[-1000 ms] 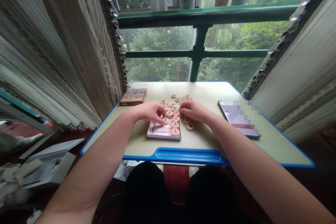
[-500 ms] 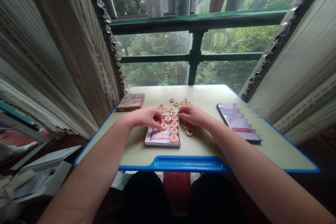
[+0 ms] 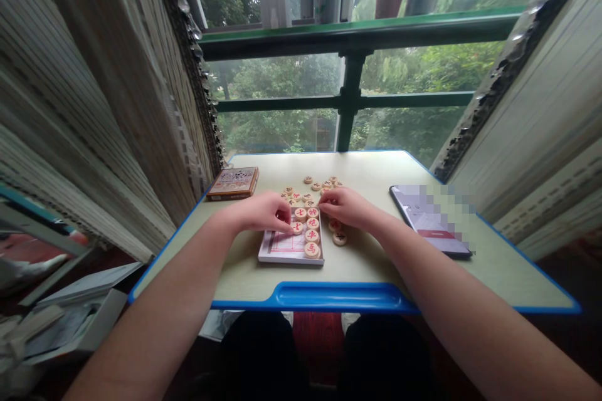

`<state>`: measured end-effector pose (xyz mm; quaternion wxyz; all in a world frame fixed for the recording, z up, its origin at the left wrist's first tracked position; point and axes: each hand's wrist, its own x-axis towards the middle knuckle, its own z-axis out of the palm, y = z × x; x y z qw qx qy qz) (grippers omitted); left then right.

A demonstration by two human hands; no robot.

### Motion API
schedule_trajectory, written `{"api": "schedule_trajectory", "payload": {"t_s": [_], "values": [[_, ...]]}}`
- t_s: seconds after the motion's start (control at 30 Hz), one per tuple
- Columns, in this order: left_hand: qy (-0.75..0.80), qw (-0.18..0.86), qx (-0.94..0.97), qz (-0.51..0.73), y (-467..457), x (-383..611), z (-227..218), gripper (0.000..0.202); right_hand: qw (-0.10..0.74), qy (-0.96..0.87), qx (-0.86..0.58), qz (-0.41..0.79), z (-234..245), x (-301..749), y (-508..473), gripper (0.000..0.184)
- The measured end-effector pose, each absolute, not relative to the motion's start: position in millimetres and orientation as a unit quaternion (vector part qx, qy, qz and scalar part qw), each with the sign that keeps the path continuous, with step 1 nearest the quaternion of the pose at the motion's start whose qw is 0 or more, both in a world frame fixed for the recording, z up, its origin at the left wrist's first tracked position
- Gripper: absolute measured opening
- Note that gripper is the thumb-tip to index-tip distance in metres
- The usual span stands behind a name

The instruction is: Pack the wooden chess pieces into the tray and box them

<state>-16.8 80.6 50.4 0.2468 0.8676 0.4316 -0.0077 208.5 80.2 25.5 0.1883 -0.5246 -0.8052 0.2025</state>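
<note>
A small white box tray (image 3: 282, 250) lies on the beige table (image 3: 357, 263), with several round wooden chess pieces (image 3: 311, 236) marked in red lined up along its right side. My left hand (image 3: 264, 211) rests at the tray's far left corner, fingers curled, its fingertips pinching a piece (image 3: 296, 226) in the tray. Beside the tray's far right corner, my right hand (image 3: 345, 206) has its fingers closed over loose pieces; what it grips is hidden. More loose pieces (image 3: 314, 185) lie scattered beyond both hands, and two (image 3: 337, 232) sit right of the tray.
A flat brown box lid (image 3: 234, 182) lies at the table's far left. A phone (image 3: 430, 220) lies on the right. A blue recessed groove (image 3: 333, 296) runs along the near edge. Blinds flank a window behind; cans stand on its sill. Papers clutter the floor at left.
The view tilted slightly, so the table sits lower in frame. My left fingertips shifted a piece within the tray. The right hand stayed by the loose pieces.
</note>
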Motion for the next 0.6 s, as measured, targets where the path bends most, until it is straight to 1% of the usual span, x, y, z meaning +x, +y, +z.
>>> {"api": "schedule_trajectory", "payload": {"t_s": [0.1, 0.33, 0.6], "values": [[0.431, 0.241, 0.869, -0.006, 79.7, -15.6, 50.0, 0.036, 0.188, -0.807, -0.524, 0.196, 25.7, 208.1, 80.0, 0.017], [0.438, 0.22, 0.871, -0.01, 78.1, -12.7, 50.1, 0.033, 0.178, -0.809, -0.526, 0.192, 26.8, 207.1, 78.7, 0.019], [0.43, 0.219, 0.876, -0.006, 78.1, -12.0, 49.2, 0.035, 0.177, -0.811, -0.525, 0.187, 26.1, 207.7, 79.8, 0.018]]}}
